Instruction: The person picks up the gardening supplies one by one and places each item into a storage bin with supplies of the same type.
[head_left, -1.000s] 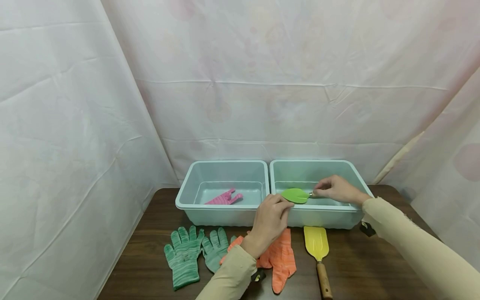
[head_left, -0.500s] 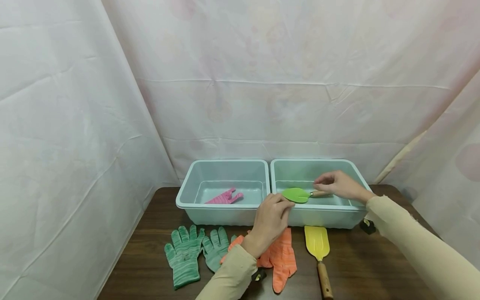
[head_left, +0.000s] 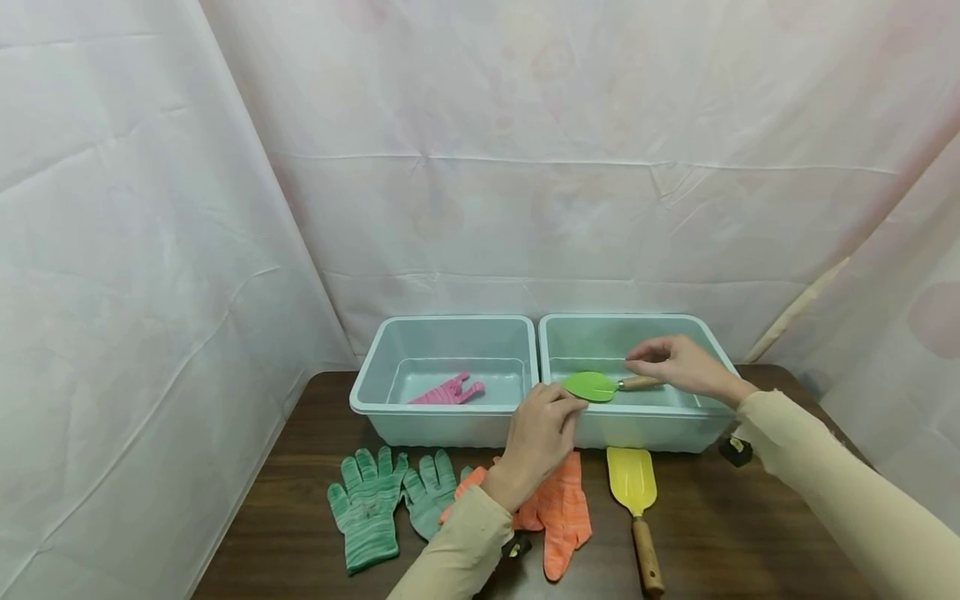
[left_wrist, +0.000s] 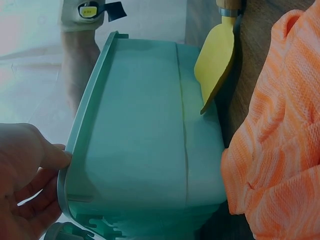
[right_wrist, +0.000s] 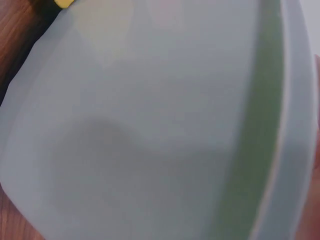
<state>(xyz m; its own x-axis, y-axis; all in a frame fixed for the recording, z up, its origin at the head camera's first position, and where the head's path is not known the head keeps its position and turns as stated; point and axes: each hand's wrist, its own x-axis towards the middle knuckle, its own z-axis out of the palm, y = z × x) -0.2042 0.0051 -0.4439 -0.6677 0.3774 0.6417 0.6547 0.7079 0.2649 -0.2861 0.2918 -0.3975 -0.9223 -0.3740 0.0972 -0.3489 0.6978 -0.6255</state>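
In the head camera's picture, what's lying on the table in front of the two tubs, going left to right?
Green striped glove, paler green glove, orange glove (possibly a pair), wooden-handled yellow trowel.

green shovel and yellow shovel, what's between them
The right tub's front wall stands between the green shovel and the yellow shovel, as the head view shows.

A trowel (head_left: 600, 387) (leaf-shaped green blade pointing left, wooden handle right) lies inside a pale blue-green tub (head_left: 645, 430). The left hand (head_left: 538, 429) grips the tub's rim; the right hand (head_left: 681, 367) hovers beside the handle.
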